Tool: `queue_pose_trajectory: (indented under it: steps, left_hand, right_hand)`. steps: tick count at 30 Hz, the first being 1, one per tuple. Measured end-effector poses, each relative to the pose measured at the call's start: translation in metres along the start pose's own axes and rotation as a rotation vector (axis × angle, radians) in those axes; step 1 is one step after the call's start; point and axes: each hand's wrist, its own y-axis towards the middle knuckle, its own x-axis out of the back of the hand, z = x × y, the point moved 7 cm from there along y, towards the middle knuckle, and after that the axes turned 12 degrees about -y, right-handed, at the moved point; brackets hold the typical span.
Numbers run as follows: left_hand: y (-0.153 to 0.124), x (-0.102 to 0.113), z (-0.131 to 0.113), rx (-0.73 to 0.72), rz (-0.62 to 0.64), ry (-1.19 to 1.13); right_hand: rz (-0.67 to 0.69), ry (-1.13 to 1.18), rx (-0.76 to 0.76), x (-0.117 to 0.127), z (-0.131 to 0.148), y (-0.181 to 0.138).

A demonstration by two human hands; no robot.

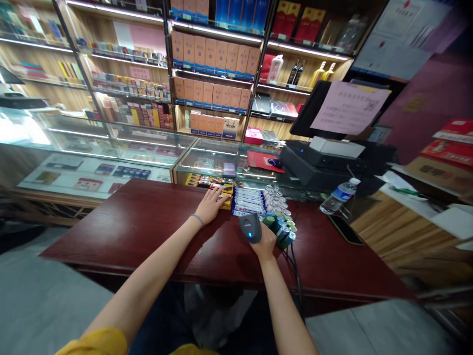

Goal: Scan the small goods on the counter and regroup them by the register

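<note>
My left hand lies with its fingers stretched out on the yellow and brown packets on the dark red table. My right hand is wrapped round the handle of a black barcode scanner with a lit blue light. The scanner is held above the table, near the front of several blue and white packets laid in a row. To their right stand clear-wrapped packs. Green and blue packs lie just beyond my right hand, partly hidden by it.
Behind the dark red table runs a glass display counter. On the right are a water bottle, a phone, a monitor and a black printer. A cable hangs over the table's front edge.
</note>
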Motion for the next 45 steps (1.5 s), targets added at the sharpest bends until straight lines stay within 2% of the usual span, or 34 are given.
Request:
queue_pose_trajectory:
  steps: [5,11,13,15,18,20,22,25,28,32,37,45]
  left_hand:
    - [-0.007,-0.014,0.016,0.059,0.025,0.006]
    - [-0.007,0.000,0.002,0.061,0.055,-0.098]
    - [-0.006,0.009,-0.005,0.055,0.027,-0.189]
    - [-0.008,0.025,-0.006,0.076,-0.136,-0.301]
    - [-0.025,0.054,0.009,0.182,-0.556,-0.422]
    - [-0.042,0.064,0.025,0.274,-0.767,-0.529]
    - [-0.057,0.064,0.043,0.361,-0.885,-0.721]
    - [-0.077,0.053,0.070,0.480,-0.976,-1.080]
    - [-0.091,0.040,0.089,0.567,-1.034,-1.341]
    - [-0.097,0.031,0.101,0.584,-1.066,-1.501]
    - [-0.097,0.029,0.104,0.589,-1.056,-1.514]
    - [-0.095,0.031,0.102,0.578,-1.032,-1.485]
  right_hand:
    - [0.001,-0.003,0.002,0.001,0.002,0.003]
    - [0.018,-0.008,0.003,0.000,0.001,0.003]
    - [0.008,-0.008,0.007,0.000,0.000,0.003]
    - [0.007,-0.016,0.000,-0.001,-0.002,0.003]
    - [0.007,-0.031,-0.006,-0.003,-0.001,0.006]
    - [0.010,-0.025,0.005,-0.003,0.002,0.008]
    - [0.018,-0.011,0.027,-0.005,0.006,0.010]
    - [0.034,-0.010,0.055,-0.007,0.012,0.013]
    - [0.065,-0.009,0.062,-0.011,0.018,0.015]
    - [0.142,0.029,0.081,-0.017,0.035,0.013]
    - [0.193,0.070,0.216,-0.019,0.063,0.008]
    - [0.264,0.108,0.225,-0.021,0.066,0.008]
